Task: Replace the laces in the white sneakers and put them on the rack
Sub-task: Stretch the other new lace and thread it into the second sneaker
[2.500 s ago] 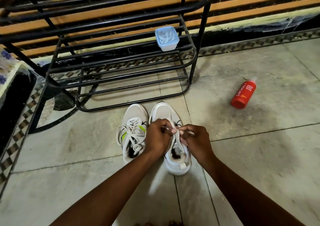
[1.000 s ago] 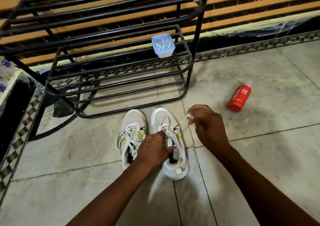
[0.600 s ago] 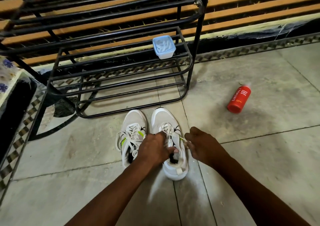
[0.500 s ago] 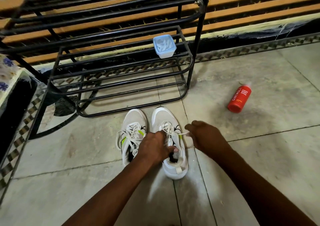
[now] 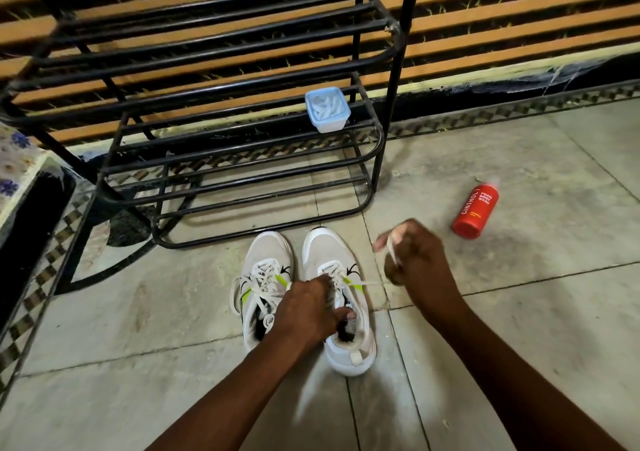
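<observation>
Head view: mid-lacing, task roughly halfway by the look of it. Left hand [image 5: 308,307] presses down on the right sneaker [image 5: 341,298], fingers curled over its tongue and opening, pinning it to the floor [image 5: 519,329]. Right hand [image 5: 412,253], up and right of the left hand, is closed on the lace [image 5: 367,282], pulling it taut out of an eyelet; hand is blurred. Left sneaker [image 5: 265,277], just left of the left hand, appears laced with loose ends. Remaining, likely: finish threading the right sneaker, tie, then move both onto the rack [image 5: 242,160] beyond the hands. Rack holds only a small plastic tub [image 5: 327,108]. Red bottle [image 5: 477,210] lies right of the right hand.
</observation>
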